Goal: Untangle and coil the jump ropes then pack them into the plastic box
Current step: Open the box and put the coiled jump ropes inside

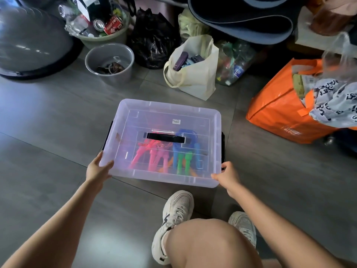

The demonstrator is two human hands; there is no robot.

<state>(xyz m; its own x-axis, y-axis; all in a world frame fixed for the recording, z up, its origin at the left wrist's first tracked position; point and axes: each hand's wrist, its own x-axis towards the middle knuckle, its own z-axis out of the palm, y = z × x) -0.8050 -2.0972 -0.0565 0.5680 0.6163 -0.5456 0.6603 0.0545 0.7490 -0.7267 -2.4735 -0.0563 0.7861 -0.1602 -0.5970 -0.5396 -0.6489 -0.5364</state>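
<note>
A clear plastic box point(135, 111) stands on the grey floor with its see-through lid on and a black handle point(164, 137) in the lid's middle. Through the lid I see jump ropes: pink handles point(154, 157) on the left, blue and green ones point(183, 155) on the right. My left hand point(98, 168) holds the lid's near left corner, thumb on top. My right hand point(226, 174) grips the near right corner by the black side latch point(223, 147).
Behind the box stand a grey bucket point(110, 62), a cream tote bag point(193, 70), a black bag point(152, 39) and a basin of cans point(102, 33). An orange bag point(280, 109) sits at the right. My knee and white shoes point(177, 211) are just in front of the box.
</note>
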